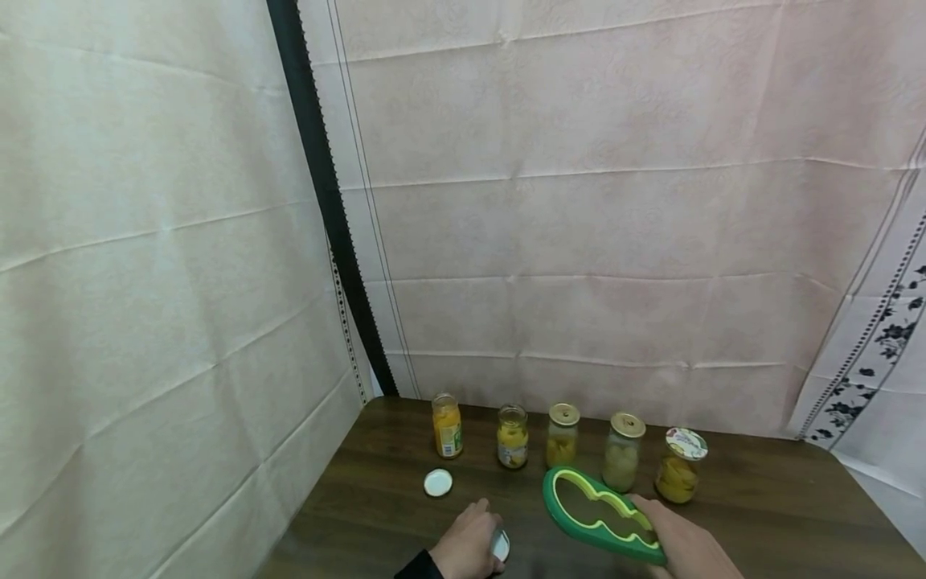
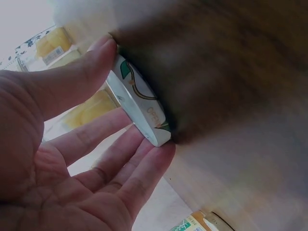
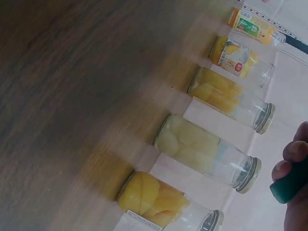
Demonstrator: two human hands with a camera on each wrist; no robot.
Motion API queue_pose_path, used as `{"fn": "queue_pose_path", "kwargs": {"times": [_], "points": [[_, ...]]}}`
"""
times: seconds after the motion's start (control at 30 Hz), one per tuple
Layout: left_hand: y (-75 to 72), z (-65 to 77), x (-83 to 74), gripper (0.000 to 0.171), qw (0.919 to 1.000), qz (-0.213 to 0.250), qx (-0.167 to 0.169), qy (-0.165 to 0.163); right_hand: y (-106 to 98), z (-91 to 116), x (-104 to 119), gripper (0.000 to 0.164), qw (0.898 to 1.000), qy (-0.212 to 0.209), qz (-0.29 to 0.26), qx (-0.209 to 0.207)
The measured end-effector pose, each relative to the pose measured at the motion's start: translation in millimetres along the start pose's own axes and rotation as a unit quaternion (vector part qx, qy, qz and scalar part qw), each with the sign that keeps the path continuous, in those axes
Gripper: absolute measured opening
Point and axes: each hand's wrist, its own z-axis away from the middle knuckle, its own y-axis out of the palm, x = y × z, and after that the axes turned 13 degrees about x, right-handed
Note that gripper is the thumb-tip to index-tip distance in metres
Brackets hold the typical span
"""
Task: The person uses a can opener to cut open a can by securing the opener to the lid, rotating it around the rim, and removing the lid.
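Observation:
My left hand pinches a white jar lid by its edge between thumb and fingers, low over the table. Green marks and the word OPEN show on the lid's rim in the left wrist view. A green jar opener with a lighter, scalloped inner edge is gripped at one end by my right hand. It hangs in front of a gold-lidded jar of pale fruit. Only the opener's tip and a few fingers show in the right wrist view.
A lidless orange jar and a lidless yellow fruit jar stand at the back left. Right of them are a gold-lidded jar and a jar with a patterned lid. Another white lid lies on the wooden table.

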Motion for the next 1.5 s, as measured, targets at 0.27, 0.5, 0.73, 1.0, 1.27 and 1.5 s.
{"fn": "queue_pose_path", "kwargs": {"times": [0.27,0.5,0.73,1.0,1.27,1.5], "points": [[-1.3,1.0,-1.7,0.028,0.9999,-0.009,-0.008,0.005,-1,-3,0,0.06,1.0,0.017,0.0,0.025],[-4.3,-13.0,-1.6,0.031,0.9998,-0.019,-0.009,0.002,1,-4,1,0.058,1.0,0.008,0.007,0.016],[-11.5,-34.3,-4.8,0.038,0.9995,-0.012,-0.017,-0.026,1,-3,4,0.059,1.0,0.016,0.007,0.011],[-19.0,-52.8,-7.9,0.038,0.9973,0.013,-0.048,-0.055,3,-2,1,0.064,0.999,-0.004,0.029,-0.018],[-27.7,-64.9,-10.1,0.033,0.9948,0.013,-0.072,-0.071,3,-2,3,0.062,1.0,0.019,0.012,0.0],[-28.9,-72.1,-8.2,0.034,0.9938,0.01,-0.079,-0.078,1,-4,5,0.063,0.999,0.04,-0.002,0.026]]}}
